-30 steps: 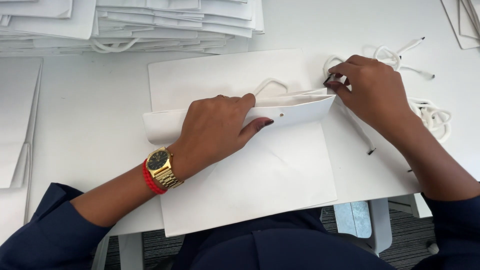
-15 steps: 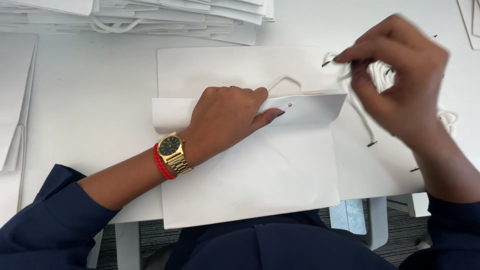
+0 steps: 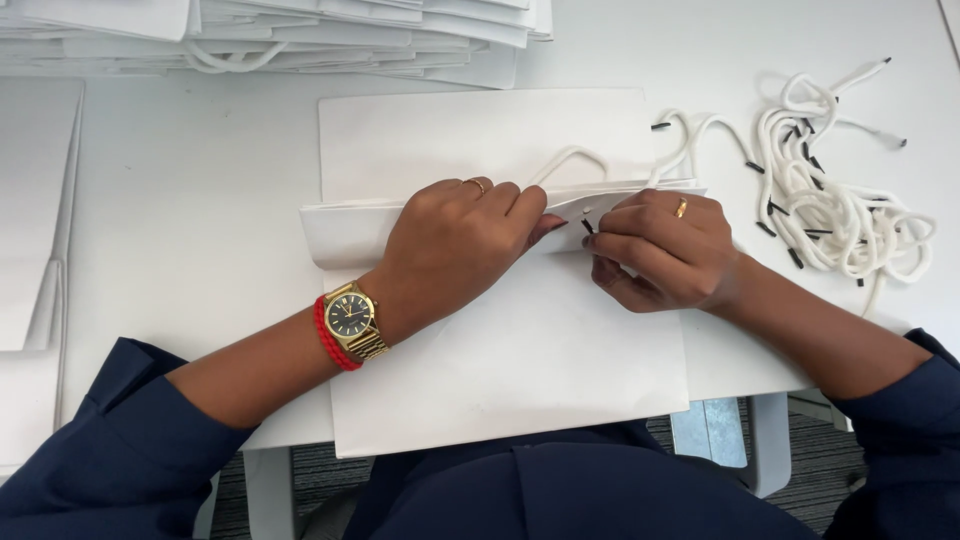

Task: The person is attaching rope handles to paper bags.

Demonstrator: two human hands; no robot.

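Flat on the white table (image 3: 200,200), a white paper bag (image 3: 500,350) lies with its long axis running away from the person, its open top pointing toward the far edge and its bottom overhanging the near edge above the lap. A folded band at the bag's mouth runs crosswise, left to right. The left hand (image 3: 455,245) presses palm-down on that band, fingers (image 3: 500,200) laid nearly flat and together, clenching nothing. Just beside it, the right hand (image 3: 660,250) curls over the right end of the band, its fingers (image 3: 620,225) pinched tight on the black tip of a white cord (image 3: 585,225) at a small hole in the fold. One cord handle (image 3: 570,160) already loops out from the mouth of the bag. A gold watch (image 3: 350,318) and red band sit on the left wrist, with dark blue sleeves on both arms. To the right, well apart, lies a tangle of loose cords (image 3: 840,200) with black tips. Along the far edge stands a stack of finished bags (image 3: 300,40).
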